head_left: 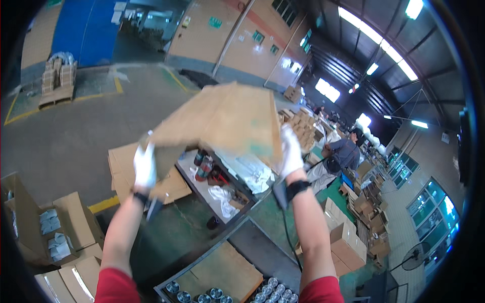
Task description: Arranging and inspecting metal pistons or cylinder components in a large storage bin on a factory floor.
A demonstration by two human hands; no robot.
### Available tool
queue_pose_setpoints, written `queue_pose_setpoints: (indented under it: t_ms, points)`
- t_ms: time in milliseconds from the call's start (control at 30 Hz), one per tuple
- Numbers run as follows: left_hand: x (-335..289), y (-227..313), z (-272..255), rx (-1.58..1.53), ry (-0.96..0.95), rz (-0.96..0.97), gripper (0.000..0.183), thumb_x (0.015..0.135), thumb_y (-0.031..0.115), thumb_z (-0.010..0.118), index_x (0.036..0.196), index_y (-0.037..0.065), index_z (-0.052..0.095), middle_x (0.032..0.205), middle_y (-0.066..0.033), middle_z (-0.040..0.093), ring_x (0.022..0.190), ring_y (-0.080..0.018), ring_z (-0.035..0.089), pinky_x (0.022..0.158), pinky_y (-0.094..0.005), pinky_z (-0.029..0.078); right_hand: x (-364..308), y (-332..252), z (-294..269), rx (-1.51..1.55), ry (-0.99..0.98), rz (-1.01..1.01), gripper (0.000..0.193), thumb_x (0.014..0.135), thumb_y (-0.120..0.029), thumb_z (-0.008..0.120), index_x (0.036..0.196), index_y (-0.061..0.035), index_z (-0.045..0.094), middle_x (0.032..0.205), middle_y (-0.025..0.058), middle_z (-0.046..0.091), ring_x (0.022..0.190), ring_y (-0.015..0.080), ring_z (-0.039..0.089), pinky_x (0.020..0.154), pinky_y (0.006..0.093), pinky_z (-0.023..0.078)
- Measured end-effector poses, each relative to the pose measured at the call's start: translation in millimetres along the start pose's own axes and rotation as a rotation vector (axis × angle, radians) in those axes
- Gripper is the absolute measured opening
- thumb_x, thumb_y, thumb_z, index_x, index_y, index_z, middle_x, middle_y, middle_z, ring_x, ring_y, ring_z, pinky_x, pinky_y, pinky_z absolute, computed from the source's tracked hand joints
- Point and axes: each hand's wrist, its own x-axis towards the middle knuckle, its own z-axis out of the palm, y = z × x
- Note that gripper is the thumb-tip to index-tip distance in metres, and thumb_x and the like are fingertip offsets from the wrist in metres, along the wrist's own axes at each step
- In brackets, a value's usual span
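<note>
Head view: a broad brown cardboard sheet [227, 118] spans between the white-gloved left hand [145, 165] and white-gloved right hand [291, 152], clamped on opposite sides; both forearms reach forward, apart.

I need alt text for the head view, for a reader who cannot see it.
A person's white-gloved left hand and right hand hold up a cardboard sheet. Below are round metal parts; boxes lie on both sides, a co-worker beyond at right.
</note>
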Motion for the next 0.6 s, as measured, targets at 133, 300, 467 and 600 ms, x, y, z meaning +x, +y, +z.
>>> queue_pose_setpoints:
  t_ms: [133, 300, 467, 600]
  points:
    - [115, -15, 75, 0.222, -0.102, -0.096, 0.093, 0.082, 0.044, 0.075, 0.146, -0.008, 0.032, 0.138, -0.0240, 0.052, 0.129, -0.0286, 0.050, 0.105, -0.0371, 0.041, 14, 22, -43, 0.256, 0.112, -0.195, 0.048, 0.100, -0.041, 0.052, 0.128, -0.0023, 0.051, 0.110, 0.0085, 0.063, 0.091, 0.0136, 0.062, 0.077, 0.0277, 0.053]
    - [8, -76, -7, 0.544, -0.792, -0.045, 0.062, 0.090, 0.040, 0.066, 0.136, 0.001, 0.053, 0.128, -0.0177, 0.062, 0.118, -0.0290, 0.059, 0.100, -0.0387, 0.046, -189, 172, -49, -0.831, -0.302, 0.067, 0.033, 0.099, -0.026, 0.056, 0.121, -0.0026, 0.062, 0.113, 0.0103, 0.068, 0.100, 0.0213, 0.067, 0.088, 0.0357, 0.054]
    - [-180, -65, -219, 1.218, -1.353, -0.437, 0.049, 0.085, 0.047, 0.058, 0.116, 0.009, 0.068, 0.112, -0.0178, 0.068, 0.104, -0.0377, 0.064, 0.092, -0.0453, 0.050, -399, 236, -51, -0.446, 0.005, 1.275, 0.059, 0.095, -0.024, 0.063, 0.146, -0.0021, 0.041, 0.137, 0.0191, 0.053, 0.123, 0.0250, 0.054, 0.107, 0.0379, 0.042]
    - [-294, 7, -301, 1.487, -1.129, -0.594, 0.053, 0.087, 0.056, 0.054, 0.115, 0.014, 0.069, 0.108, -0.0160, 0.070, 0.102, -0.0336, 0.066, 0.102, -0.0515, 0.041, -422, 261, -29, -0.331, 0.084, 1.303, 0.051, 0.097, -0.023, 0.062, 0.141, -0.0027, 0.047, 0.127, 0.0140, 0.059, 0.115, 0.0210, 0.058, 0.101, 0.0348, 0.045]
